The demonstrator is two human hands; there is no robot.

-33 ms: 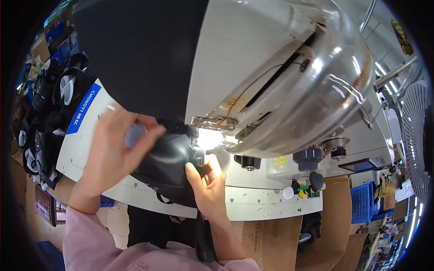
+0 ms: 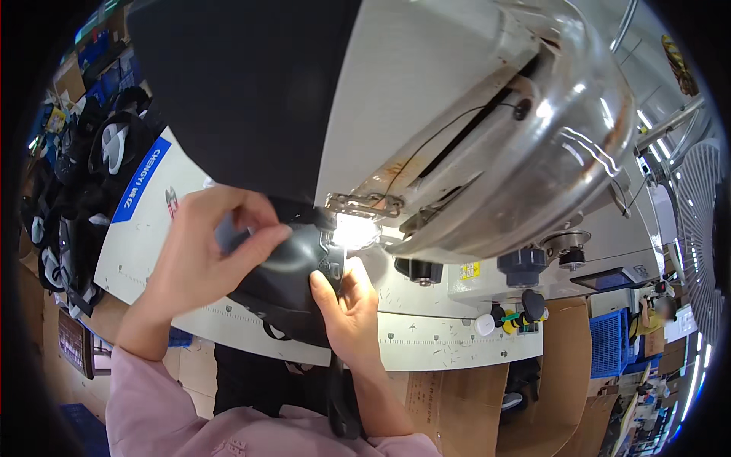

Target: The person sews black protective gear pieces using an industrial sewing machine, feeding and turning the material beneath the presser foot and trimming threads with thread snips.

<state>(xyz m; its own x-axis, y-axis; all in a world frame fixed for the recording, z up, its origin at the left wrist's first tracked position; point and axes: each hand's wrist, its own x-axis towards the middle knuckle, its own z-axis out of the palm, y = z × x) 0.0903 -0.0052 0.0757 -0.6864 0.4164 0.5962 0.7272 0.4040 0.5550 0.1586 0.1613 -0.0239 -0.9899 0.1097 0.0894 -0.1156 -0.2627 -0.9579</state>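
Observation:
A black bag (image 2: 285, 278) of smooth, shiny leather-like material lies under the head of a sewing machine (image 2: 487, 167), its edge at the bright lamp by the needle area. My right hand (image 2: 352, 316) grips the bag's right edge between thumb and fingers, just below the light. Over the bag's upper left side is my left hand (image 2: 209, 244), thumb and fingertips brought together. Whether a thread or anything else is between them I cannot make out. A black strap (image 2: 343, 396) hangs over the table's front edge. The needle itself is lost in the glare.
Thread snips (image 2: 172, 201) lie on the white table (image 2: 426, 343) beyond my left hand. A large black panel (image 2: 244, 84) covers the upper left. Black pieces (image 2: 68, 198) are heaped at the left. At right are a cardboard box (image 2: 563, 365), a blue crate (image 2: 609, 343) and a fan (image 2: 697, 228).
My left hand has moved slightly right, its thumb and fingers closer together, and the snips behind it show more. My right hand and the bag stay nearly the same.

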